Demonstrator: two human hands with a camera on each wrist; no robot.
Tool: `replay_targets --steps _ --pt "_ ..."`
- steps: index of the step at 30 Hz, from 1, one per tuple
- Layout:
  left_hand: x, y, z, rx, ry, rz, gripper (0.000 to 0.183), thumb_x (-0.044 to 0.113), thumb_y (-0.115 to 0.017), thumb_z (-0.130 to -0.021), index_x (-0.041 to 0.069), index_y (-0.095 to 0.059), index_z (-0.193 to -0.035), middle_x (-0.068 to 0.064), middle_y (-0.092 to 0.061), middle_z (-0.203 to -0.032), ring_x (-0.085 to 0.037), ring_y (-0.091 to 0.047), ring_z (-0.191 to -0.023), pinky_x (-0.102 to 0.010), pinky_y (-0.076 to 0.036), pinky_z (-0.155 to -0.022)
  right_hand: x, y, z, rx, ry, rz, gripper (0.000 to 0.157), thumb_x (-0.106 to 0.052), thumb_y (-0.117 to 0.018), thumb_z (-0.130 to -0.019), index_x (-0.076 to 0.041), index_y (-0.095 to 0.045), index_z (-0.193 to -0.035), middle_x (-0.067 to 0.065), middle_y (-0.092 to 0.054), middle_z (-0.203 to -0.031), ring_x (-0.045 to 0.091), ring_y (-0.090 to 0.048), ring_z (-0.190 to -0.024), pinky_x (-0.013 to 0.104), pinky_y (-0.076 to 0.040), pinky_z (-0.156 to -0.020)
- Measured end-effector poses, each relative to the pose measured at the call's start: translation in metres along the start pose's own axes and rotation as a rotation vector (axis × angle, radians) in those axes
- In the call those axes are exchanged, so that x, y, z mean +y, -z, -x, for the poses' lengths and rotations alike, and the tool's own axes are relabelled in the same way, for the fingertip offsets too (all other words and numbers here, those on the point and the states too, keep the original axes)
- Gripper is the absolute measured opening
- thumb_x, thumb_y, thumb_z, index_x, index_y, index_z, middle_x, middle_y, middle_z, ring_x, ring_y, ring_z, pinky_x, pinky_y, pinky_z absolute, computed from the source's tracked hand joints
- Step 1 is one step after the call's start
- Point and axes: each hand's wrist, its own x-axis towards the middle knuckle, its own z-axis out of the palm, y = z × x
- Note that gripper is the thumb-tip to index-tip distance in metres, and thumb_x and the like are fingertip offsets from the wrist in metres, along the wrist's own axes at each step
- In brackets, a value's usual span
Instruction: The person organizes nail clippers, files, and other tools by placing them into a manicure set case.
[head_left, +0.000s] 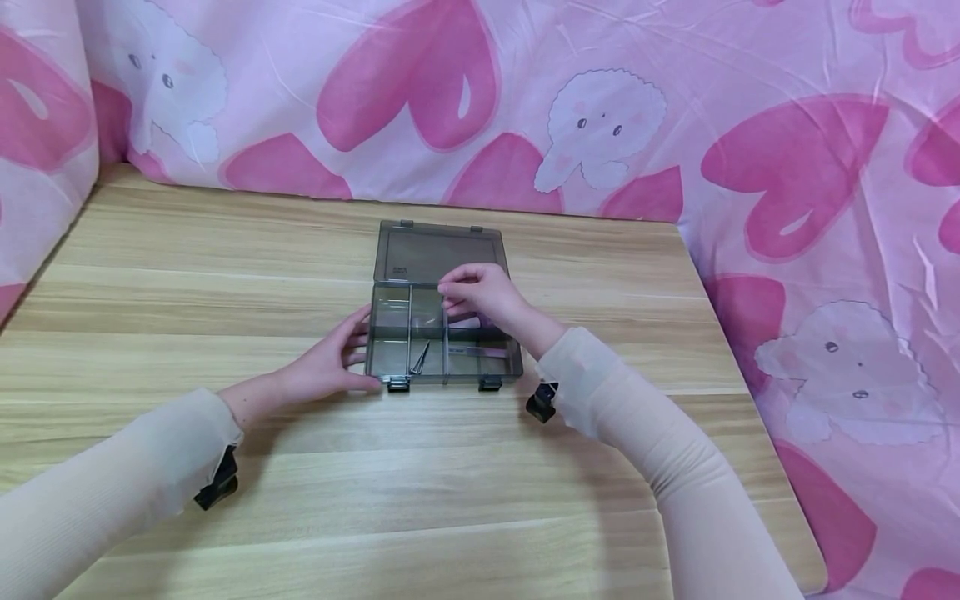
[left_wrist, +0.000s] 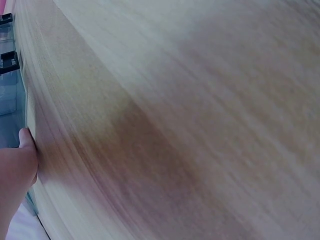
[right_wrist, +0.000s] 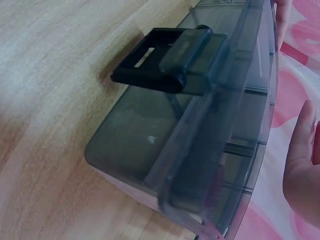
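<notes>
A smoky see-through compartment box (head_left: 372, 333) lies on the table with its lid (head_left: 442, 250) swung back. My left hand (head_left: 330, 358) rests against the box's left side, fingers along the wall and thumb at the front corner. Above the back compartments, my right hand (head_left: 483, 296) has its thumb and forefinger tips together; I cannot tell whether they pinch anything. A small pointed metal piece (head_left: 421, 358) lies in the front middle compartment. Pink tweezers (head_left: 487, 352) lie across the front right. Part of a pale purple thing (head_left: 467, 322) shows under the right hand.
Two dark latches, a left latch (head_left: 398, 386) and a right latch (head_left: 491, 383), stick out from the box's front. The wood-grain table (head_left: 420, 492) extends around it. Pink printed cloth (head_left: 600, 108) hangs along the back and sides.
</notes>
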Motion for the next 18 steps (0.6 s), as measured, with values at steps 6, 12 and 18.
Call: replay_targets --steps 6,12,18 --pt "0.0 0.0 -0.001 0.002 0.0 0.001 0.115 0.003 -0.076 -0.073 0.01 0.008 -0.15 -0.027 -0.018 -0.15 -0.044 -0.03 -0.134 -0.049 -0.032 -0.111 -0.003 0.004 0.004 -0.013 0.017 0.023 0.029 -0.002 -0.063 -0.087 0.012 -0.058 -0.111 0.007 -0.065 -0.072 0.011 -0.063 -0.059 0.029 -0.061 -0.065" --pt "0.001 -0.001 -0.001 -0.004 -0.004 0.015 0.115 0.002 -0.076 -0.073 0.009 0.009 -0.15 -0.026 -0.018 -0.15 -0.043 -0.033 -0.133 -0.047 -0.034 -0.11 0.0 0.021 0.012 -0.015 0.062 0.082 0.033 -0.004 -0.064 -0.087 0.011 -0.057 -0.115 0.008 -0.064 -0.08 0.014 -0.063 -0.069 0.032 -0.061 -0.069" --pt "0.002 -0.001 0.0 0.001 -0.002 -0.004 0.114 0.004 -0.076 -0.074 0.01 0.008 -0.15 -0.026 -0.018 -0.15 -0.043 -0.033 -0.134 -0.047 -0.034 -0.11 0.006 0.041 0.025 0.008 0.065 0.136 0.034 -0.006 -0.063 -0.087 0.009 -0.057 -0.117 0.001 -0.065 -0.081 0.013 -0.061 -0.069 0.031 -0.06 -0.07"
